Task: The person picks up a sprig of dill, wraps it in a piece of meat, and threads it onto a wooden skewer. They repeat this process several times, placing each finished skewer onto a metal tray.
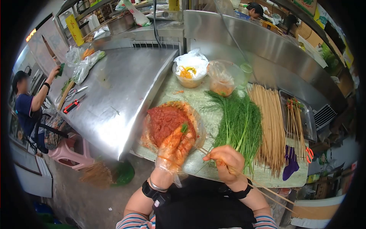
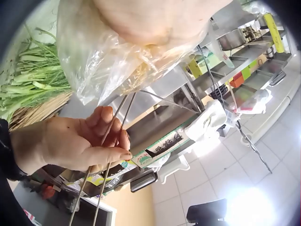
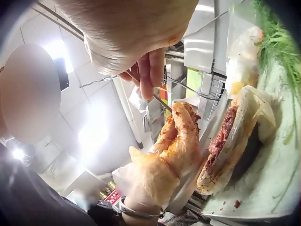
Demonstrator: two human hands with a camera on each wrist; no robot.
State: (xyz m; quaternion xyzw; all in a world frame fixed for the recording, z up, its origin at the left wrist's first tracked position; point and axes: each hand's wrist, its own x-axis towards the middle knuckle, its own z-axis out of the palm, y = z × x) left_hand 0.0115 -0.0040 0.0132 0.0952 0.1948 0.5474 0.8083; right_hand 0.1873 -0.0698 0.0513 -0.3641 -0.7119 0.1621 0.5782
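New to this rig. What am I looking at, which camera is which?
No robot here: these are a person's own hands. The wide picture comes from a camera on the head, looking forward and down. The two tilted ones come from cameras on the left and right wrists.

On the pale green tabletop are red paste with clear plastic around it, green herbs, a bundle of sticks and a tub.

The right hand holds two thin sticks. The left hand, in a smeared plastic glove, is near the paste; its grip is unclear.
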